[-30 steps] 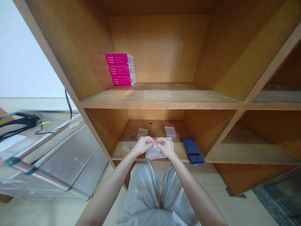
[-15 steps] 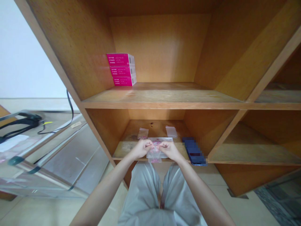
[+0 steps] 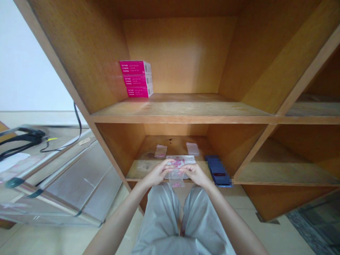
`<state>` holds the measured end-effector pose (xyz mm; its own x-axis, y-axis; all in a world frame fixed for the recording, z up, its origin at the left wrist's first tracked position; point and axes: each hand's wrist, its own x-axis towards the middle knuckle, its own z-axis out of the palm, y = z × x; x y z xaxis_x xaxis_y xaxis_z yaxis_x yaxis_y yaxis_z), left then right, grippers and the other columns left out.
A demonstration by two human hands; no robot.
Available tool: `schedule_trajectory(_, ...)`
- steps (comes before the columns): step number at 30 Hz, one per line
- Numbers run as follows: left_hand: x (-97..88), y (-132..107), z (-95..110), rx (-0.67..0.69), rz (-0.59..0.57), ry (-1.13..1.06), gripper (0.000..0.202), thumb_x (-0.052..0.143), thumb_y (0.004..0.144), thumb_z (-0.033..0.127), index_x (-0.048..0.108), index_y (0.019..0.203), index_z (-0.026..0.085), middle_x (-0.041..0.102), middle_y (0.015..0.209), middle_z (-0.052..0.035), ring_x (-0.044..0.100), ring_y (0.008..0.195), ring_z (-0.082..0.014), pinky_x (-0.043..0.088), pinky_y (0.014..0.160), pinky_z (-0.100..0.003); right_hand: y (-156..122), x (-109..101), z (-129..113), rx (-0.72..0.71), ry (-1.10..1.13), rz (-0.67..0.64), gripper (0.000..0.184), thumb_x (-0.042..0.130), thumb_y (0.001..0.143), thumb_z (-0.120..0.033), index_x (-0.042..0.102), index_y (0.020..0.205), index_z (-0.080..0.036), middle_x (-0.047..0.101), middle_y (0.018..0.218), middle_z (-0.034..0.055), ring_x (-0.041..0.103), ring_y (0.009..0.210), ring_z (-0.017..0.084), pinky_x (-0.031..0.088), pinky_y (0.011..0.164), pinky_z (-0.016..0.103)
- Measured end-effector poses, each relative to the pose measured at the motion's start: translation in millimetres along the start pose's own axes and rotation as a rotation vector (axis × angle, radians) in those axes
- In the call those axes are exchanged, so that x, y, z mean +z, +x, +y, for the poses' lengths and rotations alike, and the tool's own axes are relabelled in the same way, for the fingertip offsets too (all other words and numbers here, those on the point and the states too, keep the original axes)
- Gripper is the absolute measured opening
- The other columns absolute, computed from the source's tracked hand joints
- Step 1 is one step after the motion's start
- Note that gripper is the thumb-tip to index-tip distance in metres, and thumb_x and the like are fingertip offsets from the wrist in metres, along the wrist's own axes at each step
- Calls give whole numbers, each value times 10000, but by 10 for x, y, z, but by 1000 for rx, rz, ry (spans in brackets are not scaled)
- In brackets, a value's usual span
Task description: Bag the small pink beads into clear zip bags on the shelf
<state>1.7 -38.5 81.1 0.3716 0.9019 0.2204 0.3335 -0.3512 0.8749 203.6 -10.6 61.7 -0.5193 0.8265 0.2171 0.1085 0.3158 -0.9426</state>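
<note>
Between my hands hangs a small clear plastic bag (image 3: pixel 176 178) with a few pink bits at its bottom, over the shelf's front edge. My left hand (image 3: pixel 158 171) grips its upper left side and my right hand (image 3: pixel 194 173) its upper right side. Just behind the bag, a white sheet (image 3: pixel 189 159) lies on the lower shelf, with loose small pink pieces (image 3: pixel 178 162) scattered on it. Farther back to the left lies another small bag (image 3: pixel 160 151) with pink pieces in it. A pale, clear bag or stack of bags (image 3: pixel 192 149) rests back to the right.
A dark blue phone-like object (image 3: pixel 218 171), partly pixelated, lies at the right of the lower shelf (image 3: pixel 147 164). Three pink boxes (image 3: pixel 136 79) are stacked on the upper shelf. To the left stands a metal-framed rack (image 3: pixel 66 177) with black straps (image 3: pixel 26 138) on it.
My hands have moved slightly apart and down from a close pinch over the sheet. The bag between them has shifted a little lower, and the pink pieces on the sheet show more fully.
</note>
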Motion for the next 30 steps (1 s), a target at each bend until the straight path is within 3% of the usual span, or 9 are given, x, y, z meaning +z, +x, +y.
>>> schedule_trajectory(2,64,-39,10,41,87,5,378,484,797,251,380,1158,213,503,1212,-113,458,1132,-189,325,952,-359,-19,0,-18,-14,-18,55,286,490,785,-396,668,715,-183,685,727,34,613,679,164,470,656,274)
schedule_trajectory(7,351,-115,-83,111,508,100,394,574,730,263,333,1033,192,462,1225,-156,435,1152,-215,306,961,-425,-39,82,-54,-48,2,317,275,473,796,-399,666,825,-206,692,802,47,630,767,195,484,727,323)
schedule_trajectory(10,568,-164,-180,76,616,235,453,639,664,292,341,990,189,455,1198,-154,435,1142,-246,323,937,-452,-63,184,-68,-66,33,452,262,479,796,-388,658,878,-216,688,861,51,628,833,202,476,787,338)
schedule_trajectory(14,816,-216,-257,100,700,367,544,689,590,319,351,1000,203,431,1189,-128,423,1132,-273,343,906,-495,-117,350,-69,-42,76,512,261,477,798,-384,648,897,-214,682,885,60,628,836,204,481,794,343)
schedule_trajectory(18,948,-237,-283,109,772,396,465,655,614,271,372,978,212,421,1150,-110,418,1117,-267,360,891,-498,-170,496,-46,11,156,515,273,489,787,-396,643,904,-202,676,899,73,628,827,210,502,760,340)
schedule_trajectory(24,977,-258,-330,100,803,382,322,561,692,183,388,964,178,405,1077,-108,444,1062,-233,378,891,-442,-200,570,-33,36,185,520,279,502,770,-420,657,859,-206,676,880,79,627,790,215,523,660,317)
schedule_trajectory(30,989,-312,-365,146,801,401,374,535,704,165,374,1041,166,405,1095,-132,438,1063,-238,382,883,-423,-204,588,-29,54,246,548,277,507,764,-426,641,864,-205,670,829,66,624,679,193,528,585,305)
